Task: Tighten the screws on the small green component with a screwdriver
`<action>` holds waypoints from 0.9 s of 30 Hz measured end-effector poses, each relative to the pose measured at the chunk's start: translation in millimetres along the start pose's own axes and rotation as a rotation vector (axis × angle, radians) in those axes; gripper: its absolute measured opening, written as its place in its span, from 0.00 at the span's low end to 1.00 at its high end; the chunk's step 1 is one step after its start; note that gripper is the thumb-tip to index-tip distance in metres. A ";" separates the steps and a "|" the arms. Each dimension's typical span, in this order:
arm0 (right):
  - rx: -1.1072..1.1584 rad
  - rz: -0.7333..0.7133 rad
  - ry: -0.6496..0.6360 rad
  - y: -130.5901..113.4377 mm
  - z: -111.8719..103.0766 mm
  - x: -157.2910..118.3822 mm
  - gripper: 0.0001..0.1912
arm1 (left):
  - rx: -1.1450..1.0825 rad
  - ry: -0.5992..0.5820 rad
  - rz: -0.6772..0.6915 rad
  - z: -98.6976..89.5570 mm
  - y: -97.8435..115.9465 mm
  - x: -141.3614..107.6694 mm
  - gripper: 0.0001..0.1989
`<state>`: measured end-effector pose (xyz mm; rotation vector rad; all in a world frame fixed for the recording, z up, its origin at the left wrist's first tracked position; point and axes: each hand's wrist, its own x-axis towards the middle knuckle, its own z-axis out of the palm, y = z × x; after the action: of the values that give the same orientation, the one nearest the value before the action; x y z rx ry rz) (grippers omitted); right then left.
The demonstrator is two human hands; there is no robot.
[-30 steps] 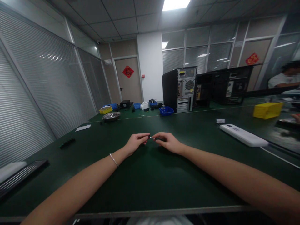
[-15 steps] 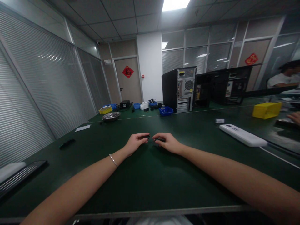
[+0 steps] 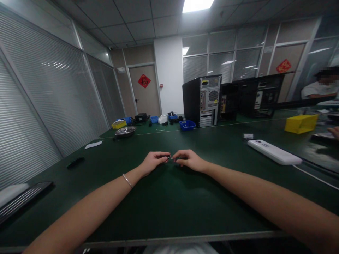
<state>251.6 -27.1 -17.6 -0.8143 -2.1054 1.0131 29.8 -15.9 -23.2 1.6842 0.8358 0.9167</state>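
Over the worktop (image 3: pixel 159 208), holding a thin metal rod (image 3: pixel 172 158) crosswise between narrowly pinched left hand (image 3: pixel 155 163) and right hand (image 3: pixel 191 161), equally near.

A red sign (image 3: pixel 144 81) on the door (image 3: pixel 147 100) reads — 福.

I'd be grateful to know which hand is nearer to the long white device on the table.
Right: the right hand is left of the long white device, apart from it. The left hand is on the same side but farther away, past the right hand.
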 end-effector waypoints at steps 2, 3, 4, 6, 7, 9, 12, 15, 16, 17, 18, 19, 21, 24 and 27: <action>0.027 0.005 -0.006 1.3 -0.6 0.5 0.15 | -0.004 -0.014 -0.004 -0.3 -0.3 -0.1 0.18; 0.042 0.009 -0.008 1.5 -0.9 0.5 0.15 | -0.013 -0.021 -0.005 -0.5 -0.2 -0.2 0.18; 0.055 0.014 -0.011 1.4 -1.1 0.5 0.15 | -0.022 -0.025 -0.005 -0.6 0.0 -0.3 0.18; 0.079 0.022 -0.022 0.4 -1.6 0.4 0.15 | -0.031 -0.031 -0.012 -0.9 0.7 -0.5 0.18; 0.090 0.024 -0.027 -0.4 -1.7 0.2 0.15 | -0.030 -0.034 -0.017 -1.1 1.1 -0.7 0.18; 0.116 0.025 -0.038 -1.7 -2.1 0.0 0.15 | -0.024 -0.042 -0.025 -1.6 2.0 -1.1 0.18; 0.154 0.026 -0.052 -2.0 -2.7 0.0 0.15 | -0.030 -0.053 -0.034 -2.4 3.6 -1.8 0.18; 0.174 0.029 -0.063 -1.1 -3.2 0.0 0.15 | -0.036 -0.069 -0.049 -3.0 5.6 -2.8 0.18; 0.179 0.030 -0.067 -0.9 -3.4 0.0 0.15 | -0.034 -0.072 -0.053 -3.2 6.2 -3.1 0.18; 0.183 0.031 -0.070 -0.9 -3.6 0.0 0.15 | -0.030 -0.077 -0.057 -3.4 6.9 -3.4 0.18; 0.189 0.033 -0.073 -1.0 -3.8 -0.1 0.15 | -0.025 -0.083 -0.058 -3.6 7.4 -3.6 0.18; 0.194 0.036 -0.078 -1.2 -4.0 -0.1 0.15 | -0.020 -0.091 -0.058 -3.9 7.9 -3.8 0.18; 0.202 0.039 -0.084 -1.5 -4.3 -0.1 0.15 | -0.013 -0.112 -0.050 -4.5 8.3 -3.9 0.18; 0.200 0.034 -0.093 -0.9 -4.2 0.1 0.15 | -0.019 -0.125 -0.032 -4.8 7.4 -3.3 0.17; 0.190 0.027 -0.072 1.0 -3.1 0.6 0.15 | -0.027 -0.101 -0.046 -3.6 5.2 -2.0 0.17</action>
<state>253.9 -24.8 -16.8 -0.7228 -2.0247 1.2526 26.2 -17.4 -17.9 1.6672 0.7875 0.8014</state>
